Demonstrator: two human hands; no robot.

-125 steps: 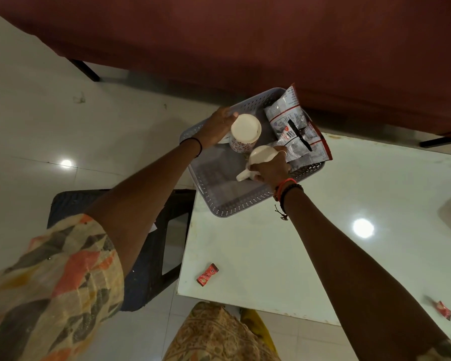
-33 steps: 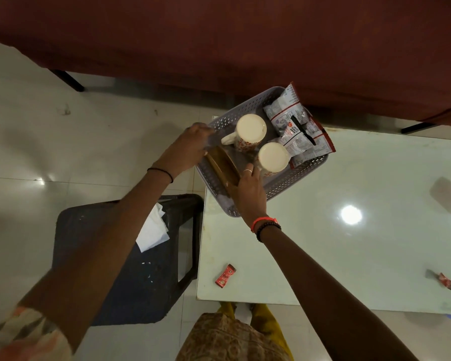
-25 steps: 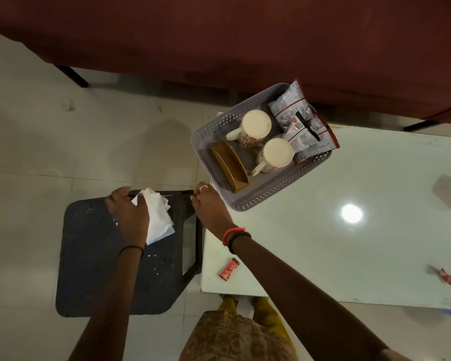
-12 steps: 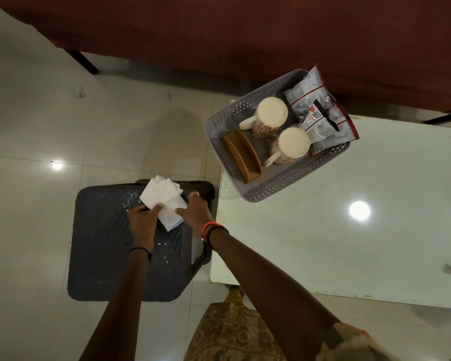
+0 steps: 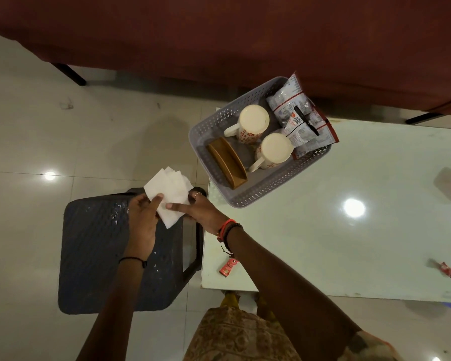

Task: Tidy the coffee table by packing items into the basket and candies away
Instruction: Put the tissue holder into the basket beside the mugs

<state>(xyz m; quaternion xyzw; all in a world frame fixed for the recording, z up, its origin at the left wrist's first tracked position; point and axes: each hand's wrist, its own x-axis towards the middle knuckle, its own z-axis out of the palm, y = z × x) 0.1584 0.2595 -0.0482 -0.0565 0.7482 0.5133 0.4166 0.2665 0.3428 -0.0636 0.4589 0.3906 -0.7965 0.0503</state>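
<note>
Both hands hold a fanned stack of white paper napkins over the dark plastic stool: the left hand has its fingers clamped on the stack's near-left edge, the right hand pinches the near-right edge. The grey perforated plastic basket sits on the white bench, up and to the right of the napkins, nearer the right hand. Inside it, the brown wooden napkin holder runs its long axis from far-left to near-right, a likely slot for the stack.
</note>
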